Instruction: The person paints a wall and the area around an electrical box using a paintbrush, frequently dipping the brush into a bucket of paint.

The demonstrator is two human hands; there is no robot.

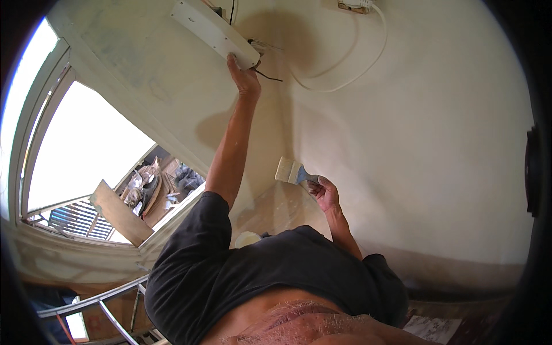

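Note:
High on the wall, near the corner, a long white box-shaped casing (pixel 215 33) with small screws along its face is held slantwise. My left hand (pixel 248 82) grips its lower end, with the thumb on the face and the other fingers partly hidden behind. Dark loose wires (pixel 268 75) stick out by that end. Lower down, my right hand (pixel 326 194) is closed around the handle of a wide, flat paintbrush (pixel 289 171). The brush's pale, coated bristles point left, apart from the wall as far as I can tell.
At left is a window (pixel 86 144) with a board (pixel 119 213) leaning at its sill and heaped clutter outside. A white cable (pixel 376 54) loops down from an opened socket (pixel 355 6) at top right. A metal ladder (pixel 109 313) stands at lower left. A pale round container (pixel 247 239) sits below.

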